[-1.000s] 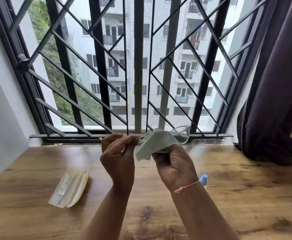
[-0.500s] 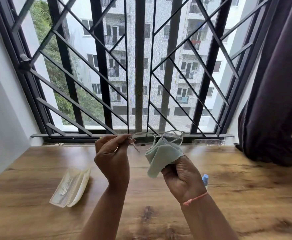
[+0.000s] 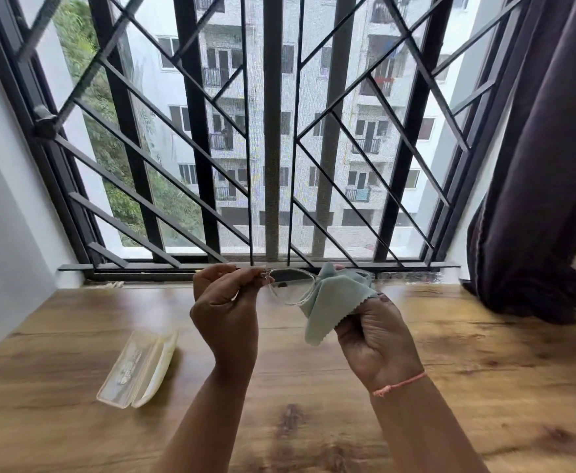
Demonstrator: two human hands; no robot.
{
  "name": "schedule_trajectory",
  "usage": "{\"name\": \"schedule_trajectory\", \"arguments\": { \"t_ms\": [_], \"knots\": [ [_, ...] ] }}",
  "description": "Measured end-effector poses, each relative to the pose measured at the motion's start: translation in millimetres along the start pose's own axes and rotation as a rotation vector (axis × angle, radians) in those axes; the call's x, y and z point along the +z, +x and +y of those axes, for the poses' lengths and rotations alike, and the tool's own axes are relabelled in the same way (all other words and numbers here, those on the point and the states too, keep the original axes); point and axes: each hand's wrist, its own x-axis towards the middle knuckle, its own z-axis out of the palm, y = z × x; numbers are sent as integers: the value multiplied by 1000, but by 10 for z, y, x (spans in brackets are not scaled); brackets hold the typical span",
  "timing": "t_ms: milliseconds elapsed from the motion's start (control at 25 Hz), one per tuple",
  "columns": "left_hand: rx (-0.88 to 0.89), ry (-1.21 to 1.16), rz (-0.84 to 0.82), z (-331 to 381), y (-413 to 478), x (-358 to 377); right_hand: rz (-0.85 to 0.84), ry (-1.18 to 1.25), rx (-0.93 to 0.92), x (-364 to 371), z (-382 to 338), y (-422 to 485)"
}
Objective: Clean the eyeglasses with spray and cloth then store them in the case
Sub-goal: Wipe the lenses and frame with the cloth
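My left hand (image 3: pixel 225 312) pinching the clear eyeglasses (image 3: pixel 291 289) by their left end, held above the wooden table (image 3: pixel 491 370), my right hand (image 3: pixel 375 339) gripping the pale green cloth (image 3: pixel 331 302) over the right lens, open case (image 3: pixel 139 368) lying at left

left hand (image 3: pixel 223 310) pinching clear eyeglasses (image 3: pixel 291 286), right hand (image 3: pixel 377 332) holding green cloth (image 3: pixel 331 298) on lens, open case (image 3: pixel 139 367) on table (image 3: pixel 484 370)

No legible text, label, brand, number or sign anywhere. Only a faint pale marking on the case (image 3: pixel 136 367) lying at eight o'clock, too blurred to read.
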Motion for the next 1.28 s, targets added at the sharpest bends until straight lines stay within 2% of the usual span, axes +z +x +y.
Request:
{"name": "schedule_trajectory", "arguments": {
  "t_ms": [200, 280, 480, 640, 840, 1160, 1280],
  "knots": [
    [36, -3, -17, 47, 2, -1, 179, 0, -40, -31, -14, 54],
    [16, -17, -15, 45, -4, 3, 198, 38, -50, -25, -22, 54],
    [-25, -40, 6, -9, 2, -20, 158, 79, 6, -45, -64, 48],
    [-67, -65, 40, -64, 26, -34, 4, 105, 108, -64, -131, 31],
    [-103, -68, 48, -102, 18, -53, -156, 22, 127, -53, -150, -35],
    [-100, -89, 35, -38, -16, -50, -93, 10, 66, -103, -84, -4],
    [-86, -90, 29, -41, -27, -47, 27, 23, 25, -64, -73, -22]
  ]
}}
